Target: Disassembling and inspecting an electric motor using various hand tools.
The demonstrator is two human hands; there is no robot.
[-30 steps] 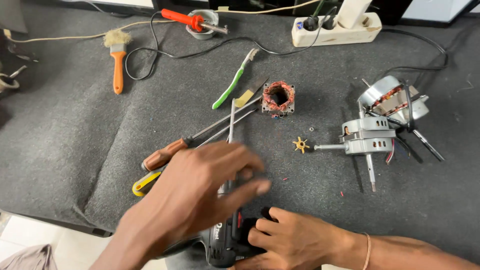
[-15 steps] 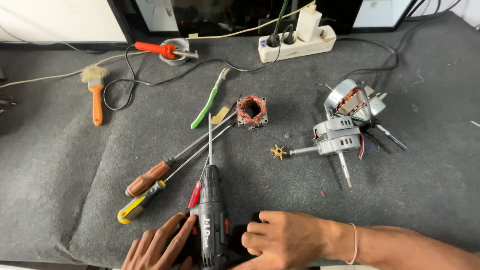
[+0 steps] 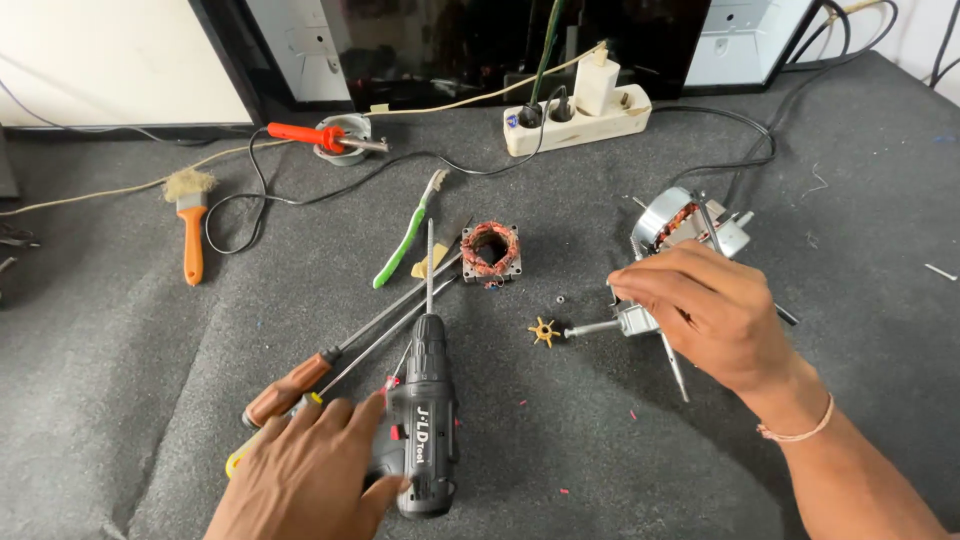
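Observation:
A black cordless drill (image 3: pixel 425 400) with a long bit lies on the grey mat, pointing away from me. My left hand (image 3: pixel 310 470) rests on its handle side, fingers spread over it and over two screwdrivers (image 3: pixel 300 385). My right hand (image 3: pixel 710 310) reaches over a small metal motor assembly (image 3: pixel 640 322) with a shaft and a yellow gear (image 3: pixel 544 332), fingertips touching its housing. A second motor part with copper windings (image 3: pixel 675 220) lies just behind that hand. A square stator with copper coil (image 3: pixel 491 251) sits at the centre.
A green toothbrush (image 3: pixel 405 243), an orange-handled brush (image 3: pixel 190 235) and a soldering iron on its stand (image 3: pixel 320 138) lie to the far left. A white power strip (image 3: pixel 575 120) with plugs sits at the back. Cables run across the mat.
My right hand left the drill and moved right to the motor assembly. My left hand settled on the drill's handle. The camera view shifted.

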